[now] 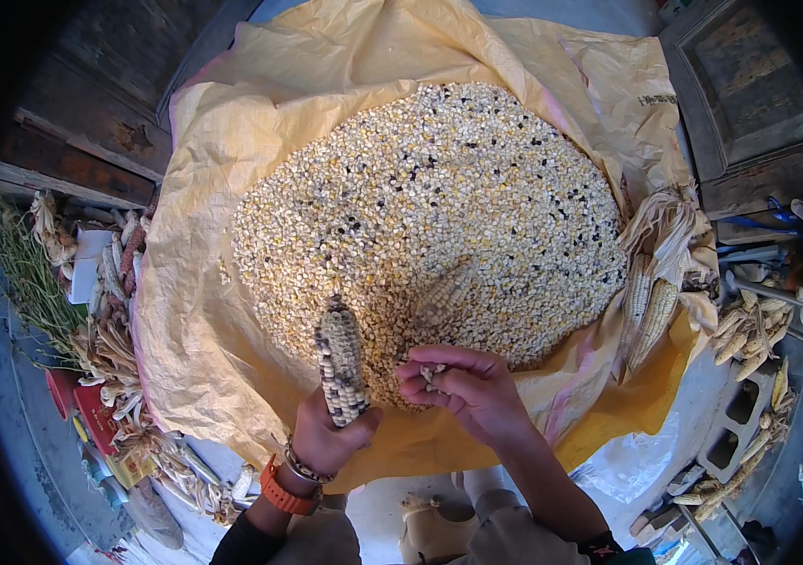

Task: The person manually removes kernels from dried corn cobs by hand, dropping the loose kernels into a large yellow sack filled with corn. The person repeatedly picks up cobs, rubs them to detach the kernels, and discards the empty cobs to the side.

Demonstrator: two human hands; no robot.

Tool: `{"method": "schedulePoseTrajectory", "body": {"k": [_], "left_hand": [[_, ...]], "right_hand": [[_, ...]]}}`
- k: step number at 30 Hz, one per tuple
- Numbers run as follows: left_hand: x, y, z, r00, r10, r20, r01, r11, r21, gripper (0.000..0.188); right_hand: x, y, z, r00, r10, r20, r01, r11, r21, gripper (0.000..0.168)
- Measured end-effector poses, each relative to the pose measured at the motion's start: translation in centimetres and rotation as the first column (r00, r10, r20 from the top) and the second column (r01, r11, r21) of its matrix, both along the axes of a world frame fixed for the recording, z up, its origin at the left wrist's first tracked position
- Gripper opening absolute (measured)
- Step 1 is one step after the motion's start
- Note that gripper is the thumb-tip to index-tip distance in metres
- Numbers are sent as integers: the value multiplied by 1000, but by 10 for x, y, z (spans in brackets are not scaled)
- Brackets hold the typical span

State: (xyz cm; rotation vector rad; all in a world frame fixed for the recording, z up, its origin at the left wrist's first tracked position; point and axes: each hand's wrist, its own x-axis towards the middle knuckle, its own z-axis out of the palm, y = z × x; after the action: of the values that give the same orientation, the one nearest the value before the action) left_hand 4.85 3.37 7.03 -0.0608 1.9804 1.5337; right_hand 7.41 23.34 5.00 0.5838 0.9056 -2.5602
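My left hand (330, 431) grips the lower end of a dried corn cob (341, 360), which stands nearly upright in view. Part of the cob is stripped bare, while pale and dark purple kernels remain along its left side and base. Beside it, my right hand (468, 392) is curled palm up around a few loose kernels (431, 376), apart from the cob. Beyond both hands spreads a broad heap of shelled corn kernels (429, 198), mostly white and yellow with scattered black ones. Another cob (444, 293) lies on the heap, dim and partly blending in.
A yellow woven plastic sheet (196, 247) holds the heap. Husked cobs (648, 304) rest at its right edge. More cobs (754, 325) lie beside a hollow concrete block (733, 427). Dried husks (119, 395) and green stalks (34, 275) are at left. Wooden doors (754, 92) flank the far side.
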Motion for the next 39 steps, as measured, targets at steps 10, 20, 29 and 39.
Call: {"method": "schedulePoseTrajectory", "body": {"k": [10, 20, 29, 39], "left_hand": [[-1, 1, 0, 1000, 10, 22, -10, 1000, 0, 12], [2, -2, -7, 1000, -3, 21, 3, 1000, 30, 12], [0, 1, -2, 1000, -8, -4, 8, 1000, 5, 12], [0, 1, -2, 1000, -1, 2, 1, 1000, 15, 12]], "right_hand": [[0, -1, -2, 1000, -15, -26, 15, 1000, 6, 27], [2, 0, -11, 990, -69, 121, 56, 992, 111, 23], [2, 1, -18, 990, -39, 133, -16, 920, 392, 19], [-5, 6, -3, 994, -58, 95, 71, 987, -143, 38]]}}
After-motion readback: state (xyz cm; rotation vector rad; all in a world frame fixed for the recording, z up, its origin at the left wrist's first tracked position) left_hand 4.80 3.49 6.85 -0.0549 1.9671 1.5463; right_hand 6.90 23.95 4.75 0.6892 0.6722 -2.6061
